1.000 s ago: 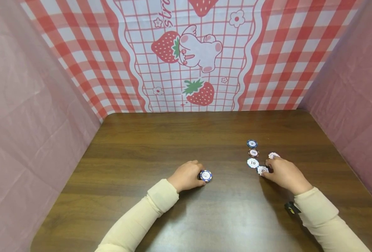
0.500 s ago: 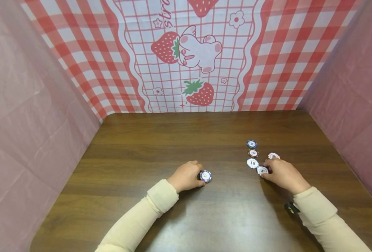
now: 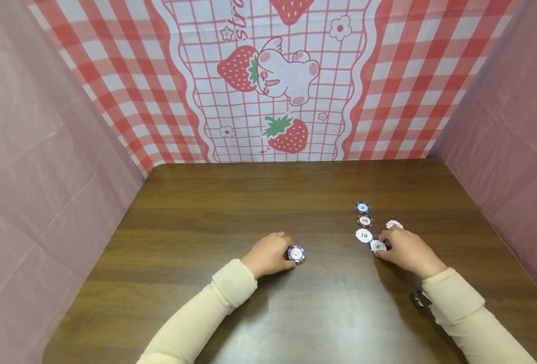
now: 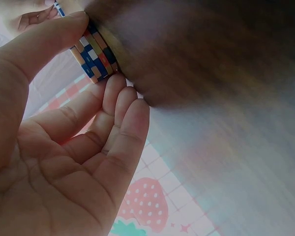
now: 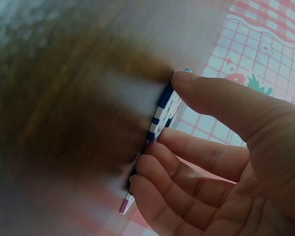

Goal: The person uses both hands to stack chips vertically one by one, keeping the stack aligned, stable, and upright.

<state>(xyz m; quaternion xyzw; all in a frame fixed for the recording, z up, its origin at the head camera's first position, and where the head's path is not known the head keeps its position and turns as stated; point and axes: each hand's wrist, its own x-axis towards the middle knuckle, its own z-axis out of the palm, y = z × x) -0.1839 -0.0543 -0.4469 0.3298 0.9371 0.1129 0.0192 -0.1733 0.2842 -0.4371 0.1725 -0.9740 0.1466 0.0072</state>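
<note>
My left hand [image 3: 270, 254] pinches a short stack of poker chips [image 3: 297, 254] on the table, left of the other chips. The top chip is blue and white; striped edges of the stack [image 4: 96, 59] show between thumb and fingers in the left wrist view. My right hand [image 3: 409, 251] holds a white chip with dark edge marks and a 5 [image 3: 378, 245] by its rim, thumb on one side and index finger on the other. Just beyond the right knuckles lies a pale chip [image 3: 394, 223], partly covered by the hand.
A white 10 chip [image 3: 364, 235], a brown 100 chip [image 3: 365, 221] and a blue chip [image 3: 362, 208] form a column beyond the 5 chip. The wooden table [image 3: 232, 202] ends at a red checked cloth [image 3: 404, 116], with pink cloth at both sides.
The right index finger and thumb have shifted slightly left around the 5 chip. The left hand and its stack stay in place.
</note>
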